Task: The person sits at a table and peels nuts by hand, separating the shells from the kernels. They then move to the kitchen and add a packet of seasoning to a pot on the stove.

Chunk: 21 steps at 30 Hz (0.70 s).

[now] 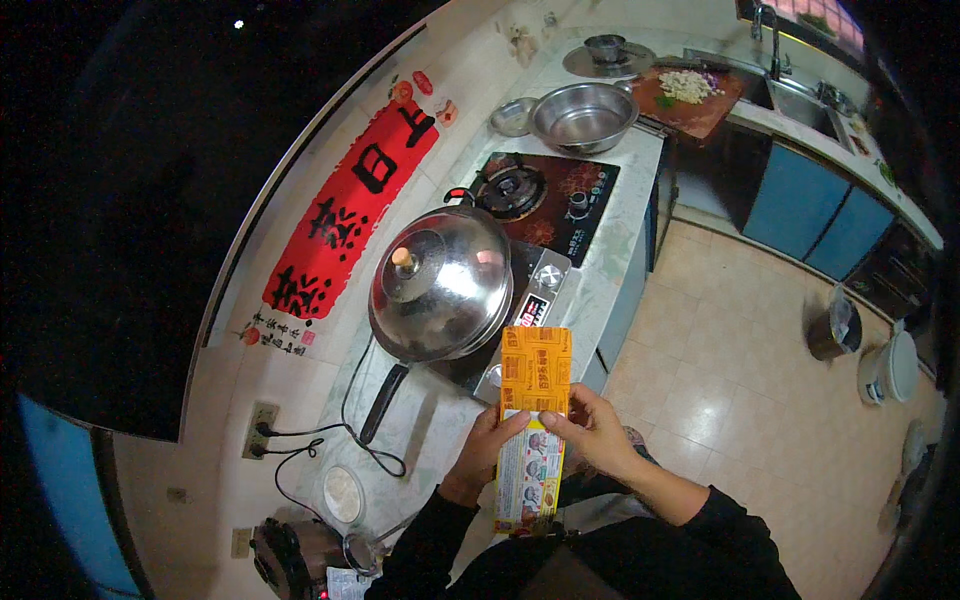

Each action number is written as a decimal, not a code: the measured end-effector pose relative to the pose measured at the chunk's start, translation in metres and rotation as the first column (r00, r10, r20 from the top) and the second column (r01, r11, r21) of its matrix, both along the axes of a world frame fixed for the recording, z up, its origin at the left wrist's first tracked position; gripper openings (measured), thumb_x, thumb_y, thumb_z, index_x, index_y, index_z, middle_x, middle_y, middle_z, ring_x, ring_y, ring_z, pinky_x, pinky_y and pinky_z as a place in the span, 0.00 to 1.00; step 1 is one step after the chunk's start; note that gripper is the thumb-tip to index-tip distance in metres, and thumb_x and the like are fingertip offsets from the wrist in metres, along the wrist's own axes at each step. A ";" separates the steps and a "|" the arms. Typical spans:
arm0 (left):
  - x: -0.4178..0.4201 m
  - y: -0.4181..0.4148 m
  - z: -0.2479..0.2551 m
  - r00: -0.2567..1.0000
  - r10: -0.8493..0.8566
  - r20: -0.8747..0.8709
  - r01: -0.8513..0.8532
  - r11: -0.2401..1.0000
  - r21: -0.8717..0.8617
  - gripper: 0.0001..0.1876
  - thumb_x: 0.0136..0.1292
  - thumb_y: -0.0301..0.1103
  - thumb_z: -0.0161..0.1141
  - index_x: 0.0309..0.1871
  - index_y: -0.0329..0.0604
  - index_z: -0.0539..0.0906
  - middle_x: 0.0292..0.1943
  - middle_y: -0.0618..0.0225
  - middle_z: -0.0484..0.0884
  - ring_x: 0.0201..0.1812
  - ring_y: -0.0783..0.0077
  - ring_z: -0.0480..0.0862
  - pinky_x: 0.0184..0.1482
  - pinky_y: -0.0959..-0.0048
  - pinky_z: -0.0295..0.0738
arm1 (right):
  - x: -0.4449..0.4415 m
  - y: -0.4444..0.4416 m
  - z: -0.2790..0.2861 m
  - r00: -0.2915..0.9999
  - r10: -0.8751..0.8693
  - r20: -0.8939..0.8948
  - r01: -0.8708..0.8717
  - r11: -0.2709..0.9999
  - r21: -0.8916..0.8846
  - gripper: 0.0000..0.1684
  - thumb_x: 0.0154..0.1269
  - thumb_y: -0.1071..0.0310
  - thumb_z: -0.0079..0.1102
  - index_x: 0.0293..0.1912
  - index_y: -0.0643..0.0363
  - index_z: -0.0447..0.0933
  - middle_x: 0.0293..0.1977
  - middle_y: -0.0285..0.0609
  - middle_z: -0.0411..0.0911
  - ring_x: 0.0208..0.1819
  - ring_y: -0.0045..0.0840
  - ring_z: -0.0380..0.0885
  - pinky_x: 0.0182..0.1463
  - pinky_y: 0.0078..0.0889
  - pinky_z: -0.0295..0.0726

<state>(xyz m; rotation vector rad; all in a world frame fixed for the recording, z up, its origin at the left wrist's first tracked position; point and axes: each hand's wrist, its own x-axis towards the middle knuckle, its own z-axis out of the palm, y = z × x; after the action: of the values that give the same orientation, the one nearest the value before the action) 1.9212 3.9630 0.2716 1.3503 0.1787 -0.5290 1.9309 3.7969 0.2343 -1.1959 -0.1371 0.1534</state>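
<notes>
Both hands hold a long food package upright in front of my body. Its upper part is an orange patterned packet, and its lower part is a white-and-yellow printed carton with small cooking pictures and writing. My left hand grips the left edge, thumb on the front where the two parts meet. Opposite it, my right hand grips the right edge with its thumb also on that seam. Just beyond the hands, a domed steel lid with a wooden knob covers a wok on an induction cooker with a lit display.
The wok's black handle points toward me, near power cords. Farther back are a gas hob, a steel basin and a cutting board with chopped food. A white-filled bowl and a dark appliance stand at lower left.
</notes>
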 end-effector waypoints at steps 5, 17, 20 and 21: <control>0.004 0.006 0.002 0.977 -0.092 0.193 0.024 0.945 0.327 0.16 0.61 0.32 0.57 0.51 0.33 0.74 0.41 0.64 0.80 0.39 0.77 0.80 0.42 0.78 0.75 | 0.002 -0.001 0.001 0.995 0.084 -0.061 -0.088 0.993 -0.075 0.14 0.60 0.68 0.60 0.43 0.64 0.72 0.27 0.32 0.73 0.29 0.11 0.70 0.33 0.16 0.70; 0.018 -0.001 0.016 0.913 -0.334 0.235 0.258 0.917 0.303 0.26 0.57 0.32 0.61 0.57 0.36 0.64 0.48 0.60 0.76 0.50 0.70 0.76 0.51 0.71 0.72 | 0.029 -0.007 -0.003 0.999 0.040 0.013 -0.038 0.994 -0.103 0.15 0.65 0.61 0.55 0.42 0.66 0.73 0.28 0.36 0.76 0.29 0.13 0.70 0.33 0.19 0.70; 0.022 -0.010 0.018 0.879 -0.426 0.216 0.357 0.886 0.294 0.26 0.60 0.31 0.58 0.59 0.35 0.61 0.49 0.60 0.74 0.51 0.71 0.75 0.51 0.71 0.71 | 0.033 -0.002 -0.006 0.995 -0.094 -0.026 0.092 0.993 -0.075 0.17 0.67 0.59 0.51 0.42 0.66 0.70 0.29 0.40 0.76 0.30 0.17 0.71 0.34 0.22 0.72; 0.021 -0.010 0.011 0.904 -0.368 0.216 0.313 0.916 0.250 0.24 0.61 0.30 0.56 0.58 0.35 0.62 0.48 0.61 0.74 0.50 0.72 0.75 0.50 0.72 0.71 | 0.032 -0.001 -0.004 0.994 -0.111 -0.012 0.109 0.989 -0.100 0.17 0.67 0.58 0.50 0.43 0.66 0.70 0.30 0.40 0.76 0.31 0.18 0.72 0.35 0.23 0.72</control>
<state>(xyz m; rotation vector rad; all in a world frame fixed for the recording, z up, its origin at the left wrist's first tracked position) 1.9421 3.9526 0.2826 1.6577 -0.2311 -0.6329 1.9628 3.7954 0.2299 -1.2975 -0.0481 0.0743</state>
